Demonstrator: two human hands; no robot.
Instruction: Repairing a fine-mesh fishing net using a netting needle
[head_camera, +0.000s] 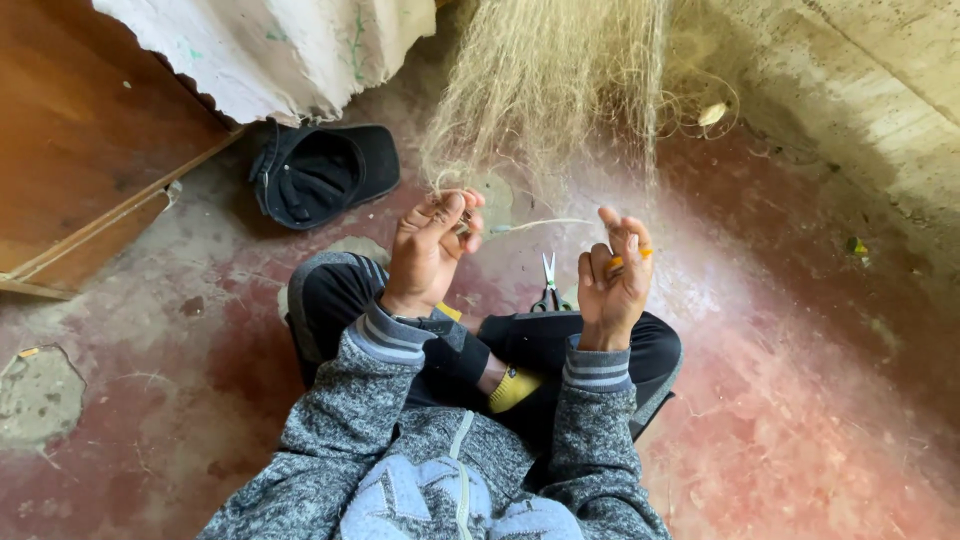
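Net: a thin, pale, tangled fishing net (545, 90) hangs down at the far middle, above the red floor (800, 420).
Left hand: the left hand (430, 250) pinches the net's bottom edge with bent fingers.
Right hand: the right hand (612, 275) is curled around a small yellow tool (630, 258) and a pale string (540, 224).
Scissors: scissors (548, 285) lie between the hands, near the knees.
Cap: a dark cap (320, 172) lies far left.

Head view, single camera: sitting on the person's head and looking steeply down and slightly forward, close over the crossed legs and the grey sleeves filling the lower middle. It is facing the red floor (800, 420), with the left hand (430, 250) and right hand (612, 275) lying near centre frame. The upper edge is taking in a pale net (545, 90), a black cap (320, 172) and a wooden panel (80, 130) at upper left. No second view is sharing the scene.
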